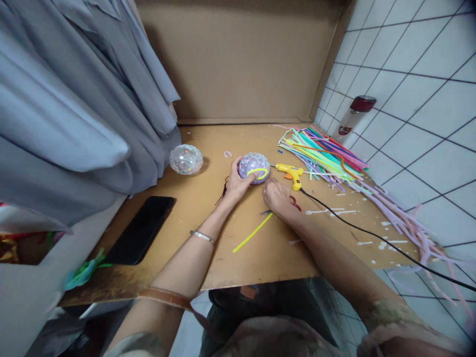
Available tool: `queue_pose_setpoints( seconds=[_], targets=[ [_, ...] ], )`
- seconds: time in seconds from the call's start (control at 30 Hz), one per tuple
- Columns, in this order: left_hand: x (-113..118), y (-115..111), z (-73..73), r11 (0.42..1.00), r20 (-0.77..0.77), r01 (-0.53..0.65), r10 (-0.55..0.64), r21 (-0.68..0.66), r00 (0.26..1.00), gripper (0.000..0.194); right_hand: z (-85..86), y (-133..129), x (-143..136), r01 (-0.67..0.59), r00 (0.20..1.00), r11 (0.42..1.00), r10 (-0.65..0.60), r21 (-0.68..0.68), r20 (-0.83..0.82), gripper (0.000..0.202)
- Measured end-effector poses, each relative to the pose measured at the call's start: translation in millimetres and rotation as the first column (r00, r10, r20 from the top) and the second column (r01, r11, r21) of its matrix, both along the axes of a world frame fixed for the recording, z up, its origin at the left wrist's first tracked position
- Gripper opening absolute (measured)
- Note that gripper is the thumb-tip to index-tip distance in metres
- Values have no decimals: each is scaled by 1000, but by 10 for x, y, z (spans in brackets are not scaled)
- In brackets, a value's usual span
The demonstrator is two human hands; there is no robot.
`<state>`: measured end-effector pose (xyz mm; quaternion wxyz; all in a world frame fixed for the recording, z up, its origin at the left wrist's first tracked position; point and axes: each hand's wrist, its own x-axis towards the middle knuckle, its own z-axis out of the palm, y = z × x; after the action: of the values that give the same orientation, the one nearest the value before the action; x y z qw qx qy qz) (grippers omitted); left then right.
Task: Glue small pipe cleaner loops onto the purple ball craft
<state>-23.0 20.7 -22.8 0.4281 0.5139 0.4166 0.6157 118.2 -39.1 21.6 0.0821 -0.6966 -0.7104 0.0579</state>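
My left hand is wrapped around the near left side of a clear, bumpy-looking ball with a purple band round it. A bent yellow pipe cleaner lies in a curve on the ball, by my left thumb. Just right of and below the ball, my right hand is closed with its fingers curled down; what they hold, if anything, is hidden. Partly beneath that hand lie red-handled scissors. A straight yellow pipe cleaner runs from near the hand toward the table's front edge.
A yellow glue gun with a black cord lies right of the ball. Behind it is a pile of coloured pipe cleaners. Another clear ball sits left, near the grey curtain. A black phone lies front left.
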Motion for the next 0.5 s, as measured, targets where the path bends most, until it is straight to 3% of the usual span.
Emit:
queue_pose_setpoints(
  seconds=[0.13, 0.3, 0.5],
  targets=[
    [-17, 7, -16, 1000, 24, 0, 0, 13, 1000, 76, -56, 36, 116, 12, 997, 989, 0, 145, -83, 14],
    [-23, 21, -47, 1000, 81, 12, -14, 17, 997, 76, -101, 93, 215, 93, 950, 907, 42, 411, -309, 11],
    [-26, 30, -53, 999, 112, 42, -42, 3, 993, 78, -77, 97, 182, 97, 895, 875, 131, 474, -426, 14]
  ],
)
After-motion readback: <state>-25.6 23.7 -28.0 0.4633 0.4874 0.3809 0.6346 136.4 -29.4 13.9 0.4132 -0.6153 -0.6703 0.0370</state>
